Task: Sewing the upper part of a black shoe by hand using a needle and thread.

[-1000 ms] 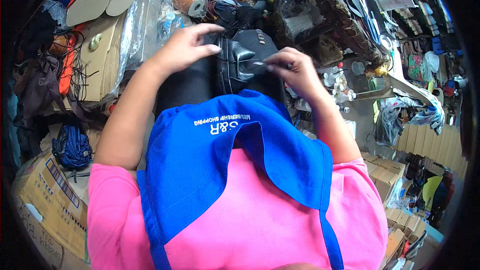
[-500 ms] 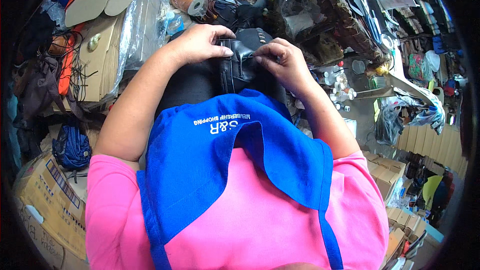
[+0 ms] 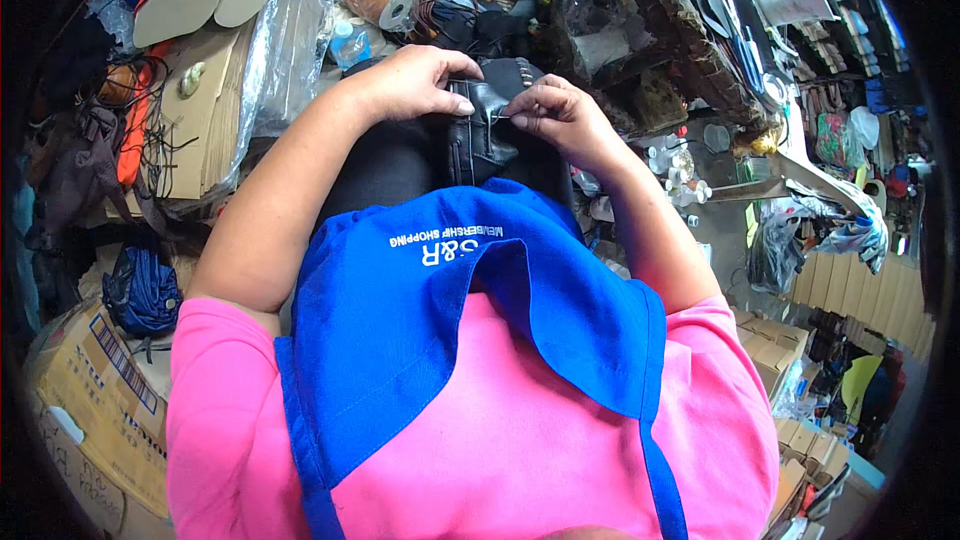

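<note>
A shiny black leather piece (image 3: 490, 140) rests on my lap, with a stitched, strap-like band along its left side. Its exact kind I cannot tell. My left hand (image 3: 425, 85) holds the upper left edge, thumb on the near face and fingers curled over the far side. At its right side, my right hand (image 3: 560, 118) is closed in a pinch, thumb against forefinger. A thin pale sliver, possibly a needle or thread, shows at those fingertips against the leather. Behind, a dark rounded part carries a row of light stitches (image 3: 524, 72); whether it joins the leather is unclear.
A blue apron (image 3: 400, 340) covers my front and lap. Beyond my hands lie an orange spool (image 3: 380, 0) and brown cords. Flat cardboard (image 3: 205, 120) stands left, a carton (image 3: 100, 410) lower left. Small bottles (image 3: 685, 175) and a cluttered bench are at right.
The leather piece and my left hand have shifted slightly to the right. My right hand stays pinched beside the leather, nearly in the same place.
</note>
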Available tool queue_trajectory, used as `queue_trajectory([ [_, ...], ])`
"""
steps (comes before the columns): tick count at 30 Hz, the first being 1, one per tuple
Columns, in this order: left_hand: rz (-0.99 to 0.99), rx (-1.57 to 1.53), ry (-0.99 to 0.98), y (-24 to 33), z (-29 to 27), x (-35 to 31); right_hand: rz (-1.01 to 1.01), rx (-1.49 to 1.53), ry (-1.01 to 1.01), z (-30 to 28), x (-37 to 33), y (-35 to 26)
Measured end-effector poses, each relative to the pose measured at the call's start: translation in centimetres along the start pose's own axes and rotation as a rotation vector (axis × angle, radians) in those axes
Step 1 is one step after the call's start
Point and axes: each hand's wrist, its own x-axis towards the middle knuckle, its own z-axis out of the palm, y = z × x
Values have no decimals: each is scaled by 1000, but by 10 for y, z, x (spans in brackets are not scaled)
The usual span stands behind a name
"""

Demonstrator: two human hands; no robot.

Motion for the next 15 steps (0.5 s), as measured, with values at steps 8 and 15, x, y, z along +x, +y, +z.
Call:
queue_trajectory([
  [8,-52,-27,51,-2,5,6,-8,70,-2,8,7,4],
  [15,-31,-64,62,-10,9,5,-23,122,-67,0,11,10],
])
